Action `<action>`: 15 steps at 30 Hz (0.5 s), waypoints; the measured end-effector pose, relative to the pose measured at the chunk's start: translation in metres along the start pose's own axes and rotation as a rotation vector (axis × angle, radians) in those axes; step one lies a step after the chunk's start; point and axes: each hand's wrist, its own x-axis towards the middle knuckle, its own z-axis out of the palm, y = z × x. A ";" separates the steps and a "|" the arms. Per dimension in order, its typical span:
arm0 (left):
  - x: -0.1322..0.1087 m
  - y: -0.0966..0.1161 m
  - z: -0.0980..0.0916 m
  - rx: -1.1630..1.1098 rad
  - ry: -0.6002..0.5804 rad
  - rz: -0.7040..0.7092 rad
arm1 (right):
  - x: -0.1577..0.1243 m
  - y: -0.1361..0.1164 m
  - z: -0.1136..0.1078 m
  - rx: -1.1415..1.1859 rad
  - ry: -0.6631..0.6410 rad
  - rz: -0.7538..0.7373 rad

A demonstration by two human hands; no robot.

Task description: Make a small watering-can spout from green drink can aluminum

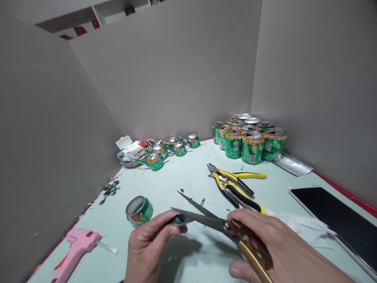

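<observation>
We take the scissors (206, 218) as landmark, blades open, held low over the pale green desk (182, 173). Far left of them, at the desk's near-left edge, lies a pink glue gun (77, 244) w/ a clear stick at its nozzle. Left and beyond, small green metal scraps (109, 190). Just left of the blade tips a cut can end (139, 211) lies on its side. Our left hand (149, 245): grip pinched closed on a small can piece (178, 220), thumb and fingers around it, the piece sitting right at the lower blade, between the blades as far as we can tell. Far beyond the scissors, toward the back wall, cut can tops (165, 151) and a wipes pack (134, 149). Our right hand (269, 245): grip closed round the gold scissor handles. Just beyond that hand, yellow-handled pliers (232, 184); further back-right, a cluster of green cans (250, 137). Right of the scissors, white tissue (306, 230), then a dark tablet (341, 220) at the desk's right edge.
</observation>
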 end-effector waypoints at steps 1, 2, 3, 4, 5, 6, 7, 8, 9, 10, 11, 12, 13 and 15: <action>0.000 0.000 0.000 0.000 0.021 0.019 | -0.001 0.001 0.001 0.010 0.003 0.002; 0.000 0.001 0.000 0.006 0.039 0.036 | -0.001 0.001 0.002 0.023 0.007 0.002; -0.001 0.001 0.000 0.016 0.057 0.055 | -0.002 0.002 0.003 0.037 0.012 0.000; -0.001 0.002 0.000 0.030 0.072 0.072 | -0.002 0.003 0.004 0.052 0.015 -0.007; -0.001 0.003 0.001 0.043 0.085 0.090 | -0.002 0.004 0.005 0.062 0.018 -0.015; -0.001 0.003 0.001 0.058 0.096 0.109 | -0.002 0.004 0.005 0.070 0.015 -0.021; -0.001 0.004 0.001 0.074 0.104 0.123 | -0.002 0.004 0.006 0.074 0.011 -0.029; -0.001 0.004 0.002 0.089 0.113 0.136 | -0.002 0.004 0.006 0.073 0.009 -0.037; 0.000 0.003 0.002 0.101 0.119 0.147 | -0.001 0.003 0.007 0.072 0.003 -0.045; 0.000 0.003 0.003 0.106 0.126 0.157 | -0.001 0.003 0.007 0.070 0.000 -0.049; 0.000 0.002 0.003 0.106 0.133 0.167 | -0.001 0.003 0.007 0.069 0.000 -0.052; 0.000 0.002 0.003 0.103 0.137 0.177 | -0.001 0.003 0.007 0.067 0.003 -0.055; 0.000 0.002 0.003 0.099 0.139 0.184 | -0.001 0.003 0.007 0.066 0.006 -0.058; 0.000 0.001 0.002 0.096 0.143 0.185 | -0.001 0.005 0.009 0.062 0.013 -0.067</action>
